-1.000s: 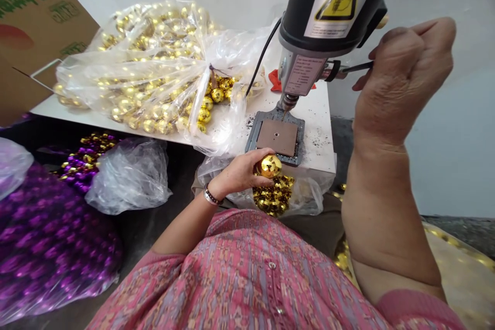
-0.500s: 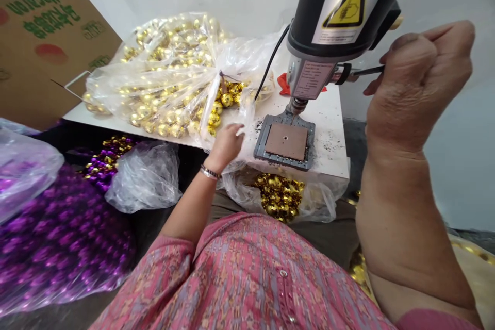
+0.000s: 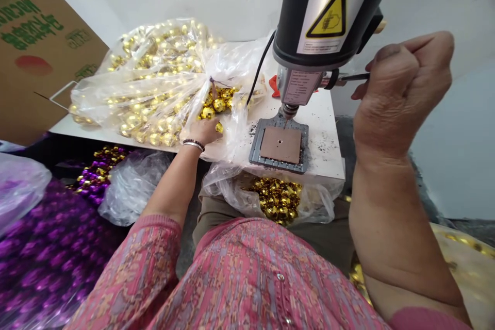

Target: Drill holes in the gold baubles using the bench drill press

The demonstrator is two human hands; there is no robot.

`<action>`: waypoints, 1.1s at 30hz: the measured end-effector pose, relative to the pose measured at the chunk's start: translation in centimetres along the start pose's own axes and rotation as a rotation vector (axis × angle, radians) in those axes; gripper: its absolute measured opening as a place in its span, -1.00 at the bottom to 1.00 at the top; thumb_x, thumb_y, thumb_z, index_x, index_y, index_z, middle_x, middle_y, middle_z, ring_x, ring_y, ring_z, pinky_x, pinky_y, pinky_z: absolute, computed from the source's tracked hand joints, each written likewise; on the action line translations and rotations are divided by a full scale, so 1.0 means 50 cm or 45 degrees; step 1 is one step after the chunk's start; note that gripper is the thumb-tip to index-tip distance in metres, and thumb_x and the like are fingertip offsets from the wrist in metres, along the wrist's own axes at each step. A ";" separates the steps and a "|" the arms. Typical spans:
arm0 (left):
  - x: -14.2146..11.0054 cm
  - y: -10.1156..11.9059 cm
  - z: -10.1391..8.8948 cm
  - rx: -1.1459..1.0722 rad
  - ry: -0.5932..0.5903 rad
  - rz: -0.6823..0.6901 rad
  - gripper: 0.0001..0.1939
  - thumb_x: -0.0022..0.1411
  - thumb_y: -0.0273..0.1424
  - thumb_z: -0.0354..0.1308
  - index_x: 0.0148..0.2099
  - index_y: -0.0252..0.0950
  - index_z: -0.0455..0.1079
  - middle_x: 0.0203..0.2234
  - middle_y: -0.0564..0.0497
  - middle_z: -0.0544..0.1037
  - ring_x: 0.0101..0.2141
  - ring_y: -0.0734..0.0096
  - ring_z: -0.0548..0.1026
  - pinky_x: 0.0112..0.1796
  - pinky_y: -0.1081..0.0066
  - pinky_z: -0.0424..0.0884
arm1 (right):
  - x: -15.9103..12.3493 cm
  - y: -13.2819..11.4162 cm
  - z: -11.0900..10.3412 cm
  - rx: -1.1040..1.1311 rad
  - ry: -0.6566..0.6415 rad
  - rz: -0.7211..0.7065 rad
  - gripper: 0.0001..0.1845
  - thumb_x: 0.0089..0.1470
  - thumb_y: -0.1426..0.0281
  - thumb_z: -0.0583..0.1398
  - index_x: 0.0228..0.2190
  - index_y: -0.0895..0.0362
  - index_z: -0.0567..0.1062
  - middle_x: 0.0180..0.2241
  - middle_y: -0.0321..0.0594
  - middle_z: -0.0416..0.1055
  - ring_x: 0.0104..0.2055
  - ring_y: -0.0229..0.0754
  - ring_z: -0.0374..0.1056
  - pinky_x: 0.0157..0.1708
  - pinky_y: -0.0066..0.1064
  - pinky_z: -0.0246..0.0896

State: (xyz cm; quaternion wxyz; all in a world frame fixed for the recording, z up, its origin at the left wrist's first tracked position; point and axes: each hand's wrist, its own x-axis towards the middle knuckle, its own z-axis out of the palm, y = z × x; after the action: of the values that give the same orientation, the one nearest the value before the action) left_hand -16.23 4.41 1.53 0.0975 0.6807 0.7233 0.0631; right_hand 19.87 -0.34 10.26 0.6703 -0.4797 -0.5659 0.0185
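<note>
Gold mirrored balls (image 3: 218,105) sit in the mouth of a clear plastic bag (image 3: 154,87), just beyond the left hand (image 3: 207,131) — its fingers curl at them, grip unclear. The right hand (image 3: 394,93) closes round the lever (image 3: 356,77) of a drill press (image 3: 328,20), right of the left hand.

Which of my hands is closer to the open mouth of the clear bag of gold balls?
Your left hand, right at the bag's opening. Your right hand grips the drill press lever.
</note>
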 end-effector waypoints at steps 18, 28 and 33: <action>-0.147 0.134 0.099 -2.067 -0.489 -0.115 -0.36 0.41 0.24 0.30 0.16 -0.19 0.58 -0.05 -0.18 0.78 -0.34 0.34 0.58 -0.33 0.34 0.46 | -0.002 0.007 -0.003 0.009 -0.020 -0.050 -0.73 0.53 0.24 0.11 -0.27 0.07 0.33 -0.36 -0.49 0.32 -0.44 -0.47 0.18 -0.15 -0.42 0.30; -0.136 0.208 0.116 -1.849 -0.539 -0.090 -0.50 0.23 -0.20 0.59 0.11 -0.17 0.52 -0.21 0.06 0.66 -0.33 0.48 0.66 -0.31 0.50 0.48 | -0.007 -0.029 0.012 -0.020 0.038 -0.035 -0.67 0.38 0.14 0.11 -0.33 0.01 0.12 -0.41 -0.43 0.17 -0.41 -0.42 0.15 -0.20 -0.41 0.24; -0.114 0.253 0.090 -1.496 -0.469 -0.021 -0.67 0.33 -0.35 0.50 0.09 -0.24 0.57 -0.34 0.14 0.57 -0.50 0.60 0.48 -0.45 0.54 0.29 | 0.008 -0.040 0.009 -0.042 -0.084 -0.017 -0.67 0.42 0.16 0.05 -0.34 0.01 0.06 -0.37 -0.38 0.05 -0.29 -0.40 0.18 -0.12 -0.43 0.20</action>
State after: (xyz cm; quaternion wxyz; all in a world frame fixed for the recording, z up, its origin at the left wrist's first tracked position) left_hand -2.60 -0.65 0.28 0.5801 0.5073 0.5441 0.3317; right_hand 18.62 -0.95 11.84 0.6435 -0.4860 -0.5910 0.0203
